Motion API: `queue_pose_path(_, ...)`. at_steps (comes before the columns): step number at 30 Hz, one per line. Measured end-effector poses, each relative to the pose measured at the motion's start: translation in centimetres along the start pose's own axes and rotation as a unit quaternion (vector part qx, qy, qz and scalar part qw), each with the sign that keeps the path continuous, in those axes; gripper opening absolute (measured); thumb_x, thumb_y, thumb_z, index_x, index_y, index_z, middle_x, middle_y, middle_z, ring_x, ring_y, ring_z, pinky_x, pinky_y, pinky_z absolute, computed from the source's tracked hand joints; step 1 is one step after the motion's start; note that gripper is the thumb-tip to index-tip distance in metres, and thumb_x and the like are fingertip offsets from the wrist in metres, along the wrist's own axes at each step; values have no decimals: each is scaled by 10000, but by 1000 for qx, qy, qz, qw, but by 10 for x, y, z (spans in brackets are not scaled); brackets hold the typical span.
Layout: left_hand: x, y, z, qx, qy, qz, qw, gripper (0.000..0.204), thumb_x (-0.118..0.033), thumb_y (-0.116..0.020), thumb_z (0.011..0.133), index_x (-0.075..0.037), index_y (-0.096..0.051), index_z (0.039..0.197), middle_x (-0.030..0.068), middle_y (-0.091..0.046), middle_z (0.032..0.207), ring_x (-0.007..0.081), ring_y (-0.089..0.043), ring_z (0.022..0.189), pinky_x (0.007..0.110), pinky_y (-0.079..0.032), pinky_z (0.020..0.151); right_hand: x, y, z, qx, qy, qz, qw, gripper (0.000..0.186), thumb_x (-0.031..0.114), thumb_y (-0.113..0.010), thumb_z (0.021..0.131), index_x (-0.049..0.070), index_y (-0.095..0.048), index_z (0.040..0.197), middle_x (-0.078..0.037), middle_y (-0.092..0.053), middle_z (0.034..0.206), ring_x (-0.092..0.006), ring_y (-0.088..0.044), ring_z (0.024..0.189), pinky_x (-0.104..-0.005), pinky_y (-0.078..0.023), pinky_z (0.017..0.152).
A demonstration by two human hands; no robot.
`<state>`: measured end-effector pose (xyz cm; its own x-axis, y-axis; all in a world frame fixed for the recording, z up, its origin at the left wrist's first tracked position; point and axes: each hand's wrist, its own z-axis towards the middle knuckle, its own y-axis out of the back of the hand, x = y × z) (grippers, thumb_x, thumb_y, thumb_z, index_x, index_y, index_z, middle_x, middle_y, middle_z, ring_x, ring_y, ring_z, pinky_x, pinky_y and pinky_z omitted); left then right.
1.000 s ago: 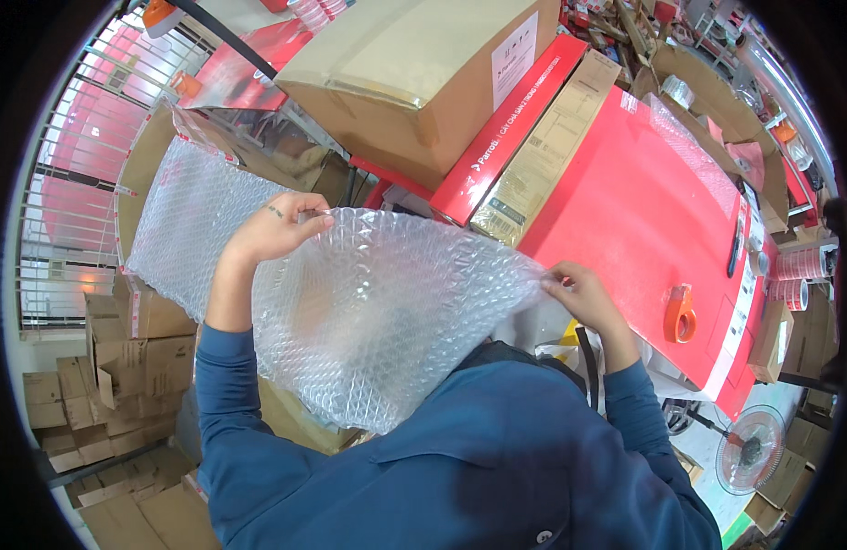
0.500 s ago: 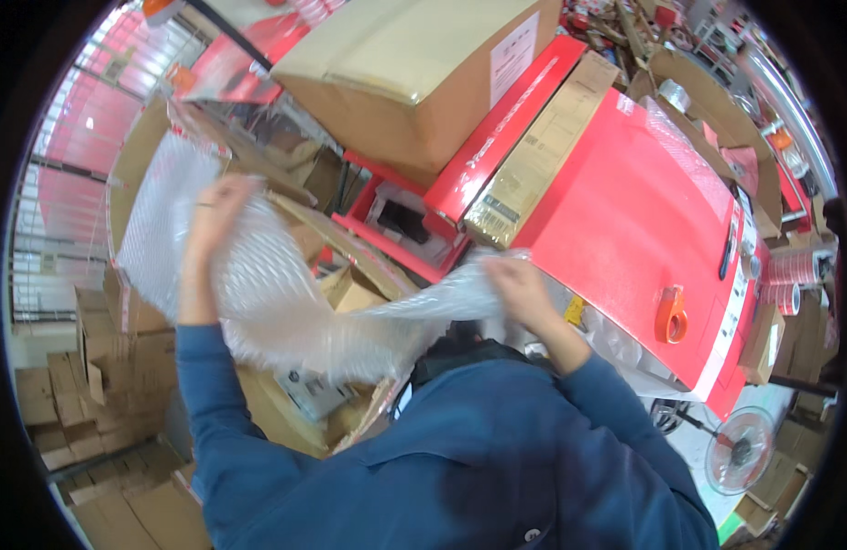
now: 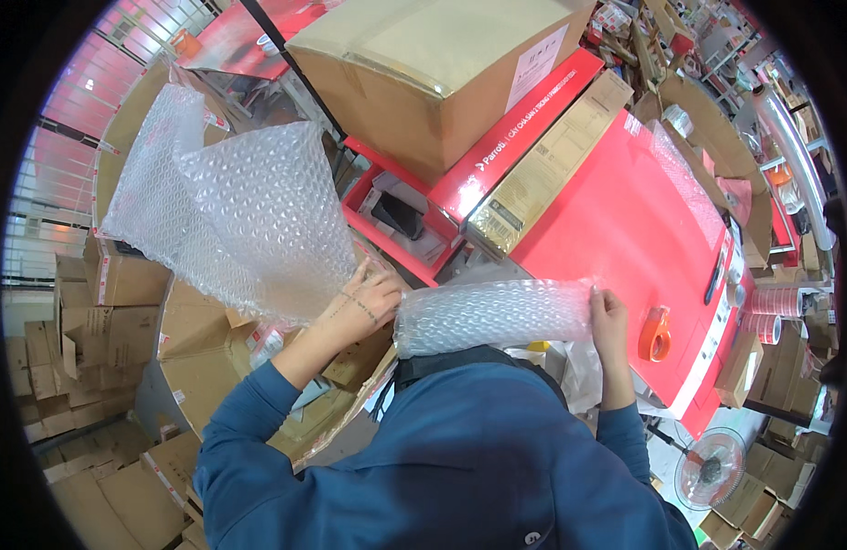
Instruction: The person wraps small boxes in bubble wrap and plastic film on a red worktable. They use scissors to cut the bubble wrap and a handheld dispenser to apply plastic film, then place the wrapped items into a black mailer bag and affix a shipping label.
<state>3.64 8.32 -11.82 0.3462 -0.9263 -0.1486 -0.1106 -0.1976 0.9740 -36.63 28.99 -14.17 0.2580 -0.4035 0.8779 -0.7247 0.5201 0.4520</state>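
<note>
My left hand (image 3: pixel 359 302) is closed on bubble wrap at the left end of a narrow, folded or rolled strip (image 3: pixel 488 312). At that strip's right end, my right hand (image 3: pixel 609 316) pinches the plastic. The strip lies level across the front of my body. Up and to the left of my left hand, a large loose sheet of bubble wrap (image 3: pixel 258 211) drapes over cardboard boxes, partly hiding them.
A big brown box (image 3: pixel 378 92) stands behind a long red box (image 3: pixel 515 137) and a tan box (image 3: pixel 543 174). Below these is an open red drawer (image 3: pixel 359 197). An orange tape dispenser (image 3: pixel 655 335) lies on the red work surface (image 3: pixel 588 238); a fan (image 3: pixel 709 467) is lower right.
The wide sheet I held spread between my hands has become a narrow strip low in front of me, with loose wrap lying at the left. Both hands have moved down, the right also rightward.
</note>
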Motion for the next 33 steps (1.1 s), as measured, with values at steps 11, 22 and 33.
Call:
queue_pose_path(11,-22,36,13,-8,15,-143,990,199,-223,-667,947,-45,-747,984,183,-723,916,365,-694,893,482,-531,840,107,-170,-27,432,349,-89,827,538,443,-717,951,20,-689,1282,-248,-723,1044,-410,-711,1019,-503,-549,908)
queue_pose_path(22,97,67,-78,-127,450,286,836,522,-204,-703,988,-10,-571,1454,182,-618,1415,304,-597,1267,407,-452,1089,-40,-39,-59,138,-181,57,972,456,384,-575,1086,-26,-692,923,-62,-590,686,-142,-532,645,-404,-460,613)
queue_pose_path(33,-222,-119,264,146,16,-557,818,268,-205,-772,937,49,-744,1018,118,-751,847,186,-626,723,352,-516,704,-84,93,-35,-265,-19,-156,951,572,445,-735,964,37,-602,1342,-142,-639,1101,-252,-611,1072,-445,-513,869)
